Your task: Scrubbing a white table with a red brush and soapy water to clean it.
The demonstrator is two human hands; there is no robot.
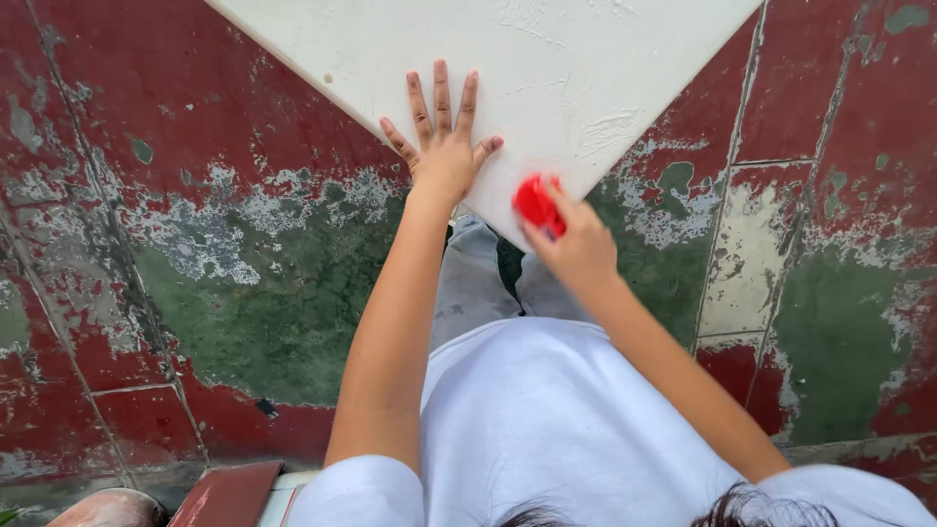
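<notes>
Left hand [444,146]: released, fingers spread, palm flat on the white board, upper centre of the frame; holds nothing.
Right hand [576,244]: clenched around a small red object [539,205], pressed to the board near its lower corner, just right of centre.
Red object: kind hard to tell, mostly covered by the fingers; touching the board surface, just beside the left hand.
White board [547,59]: large pale slab, turned like a diamond, filling the upper middle; corner pointing down toward the knees.
Board surface: rough, with dried ridges and smears at upper right and near the right edge; smoother under and around the left hand.
Progress, as a judgement: rubbing or smoothing seemingly under way at the lower corner; textured patches higher up look untouched, so most of the surface probably left to do.
Floor, left side [195,244]: worn red paint flaking to grey and green, tile seams showing.
Lower left corner: reddish-brown flat thing [229,493] and rounded brown shape [107,509], cut off by the frame; kind unclear.
Lower centre: grey trousers [473,283] under the board's corner, white shirt [547,420] below.
Floor, right side: same peeling red and green.
</notes>
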